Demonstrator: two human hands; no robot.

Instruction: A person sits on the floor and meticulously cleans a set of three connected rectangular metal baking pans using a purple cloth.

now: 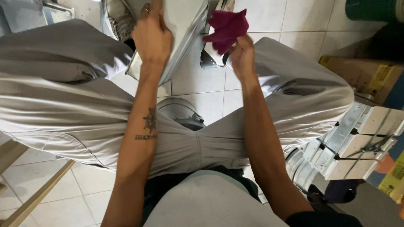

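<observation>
I look down over my own knees in grey trousers. My left hand [152,35] rests on a shiny sheet-metal part [185,25] that stands between my legs, steadying its top face; a ring shows on one finger. My right hand [242,54] pinches a crumpled magenta cloth [227,26] and holds it beside the metal part's right edge. The part's lower end is hidden behind my left hand and knee.
A white tiled floor [198,84] lies below. A round metal piece [179,110] sits on the floor between my legs. A stack of folded metal brackets [357,138] lies at the right, with a cardboard box [366,73] behind it. A wooden slat [38,195] is at lower left.
</observation>
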